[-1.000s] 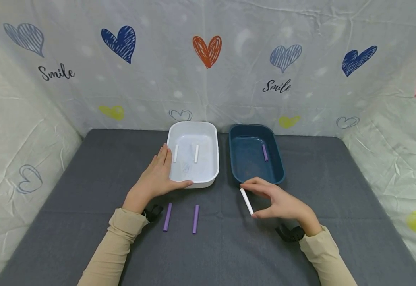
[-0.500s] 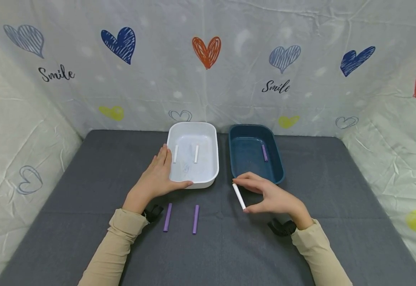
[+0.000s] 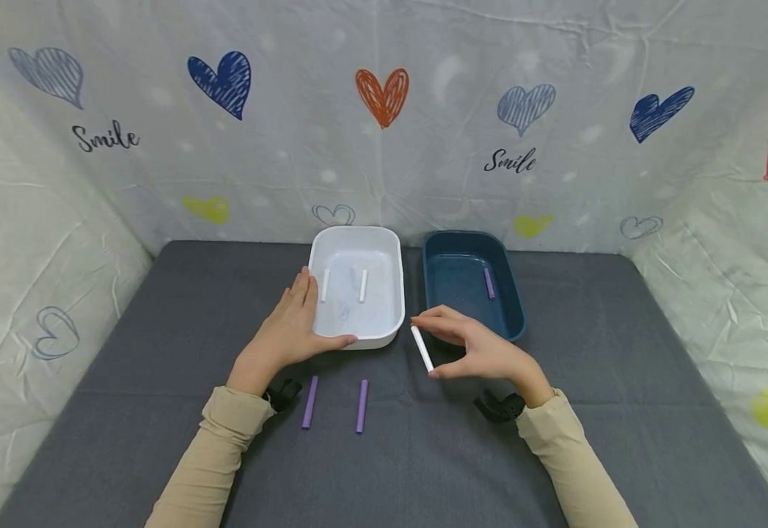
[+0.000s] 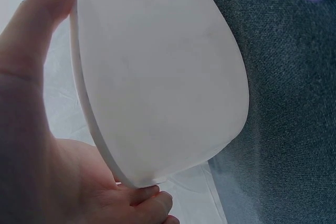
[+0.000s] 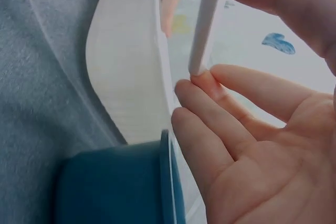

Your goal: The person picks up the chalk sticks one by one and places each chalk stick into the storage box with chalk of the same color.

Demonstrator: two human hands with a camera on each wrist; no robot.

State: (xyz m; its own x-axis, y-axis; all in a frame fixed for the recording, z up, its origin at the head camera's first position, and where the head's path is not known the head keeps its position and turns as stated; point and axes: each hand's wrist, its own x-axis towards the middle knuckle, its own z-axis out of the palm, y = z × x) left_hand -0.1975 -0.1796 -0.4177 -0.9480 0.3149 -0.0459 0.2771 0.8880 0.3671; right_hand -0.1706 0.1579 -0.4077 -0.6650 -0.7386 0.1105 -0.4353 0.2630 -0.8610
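Observation:
My right hand [image 3: 483, 350] pinches a white chalk stick [image 3: 422, 349] by its ends, thumb at the near end and fingers at the far end. It is held tilted in the air beside the near left corner of the dark blue tray [image 3: 518, 315]. My left hand [image 3: 284, 326] grips the near left corner of the white tray [image 3: 393, 334], its thumb on the near rim [image 4: 76, 3] and its fingers along the left side. Two white chalk sticks [image 3: 363, 286] lie inside that tray. A purple chalk stick [image 3: 489, 283] lies in the blue one.
Two more purple chalk sticks [image 3: 361, 406] lie on the grey tablecloth [image 3: 423, 469] in front of the white tray, one of them close to the left wrist's black strap [image 3: 283, 394]. A white curtain [image 3: 450, 132] printed with hearts stands behind the trays.
My right hand has moved left and slightly away from me with the white chalk stick, towards the gap between the trays. The left hand and both trays have stayed put.

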